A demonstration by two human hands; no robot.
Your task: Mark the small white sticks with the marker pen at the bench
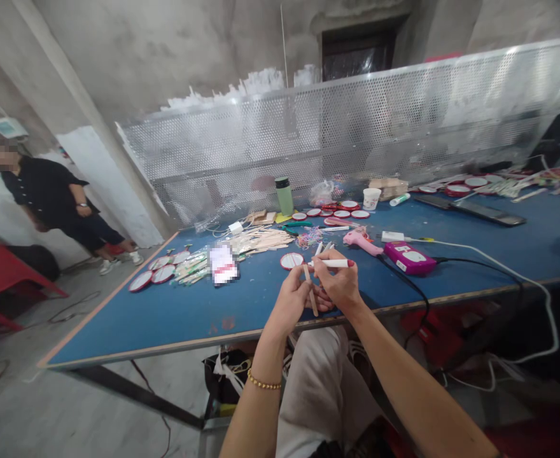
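Note:
My left hand point(293, 298) is closed on a flat wooden craft stick point(311, 294), which slants down toward the table's near edge. In my right hand point(339, 284) is a white marker point(332, 263) with a dark red end, its other end close to the top of the stick. Just beyond my hands lies a round white disc with a red rim point(291, 261). A pink hot glue gun point(363, 242) rests to the right, beside a purple box point(410, 257) with a cable.
On the blue table point(156, 321), wooden sticks point(261, 240), a phone point(223, 264) and red-rimmed discs point(163, 273) lie to the left. A green bottle point(284, 197) and paper cup point(371, 199) stand behind. A person point(53, 191) is at far left. White cable point(494, 257) crosses the right side.

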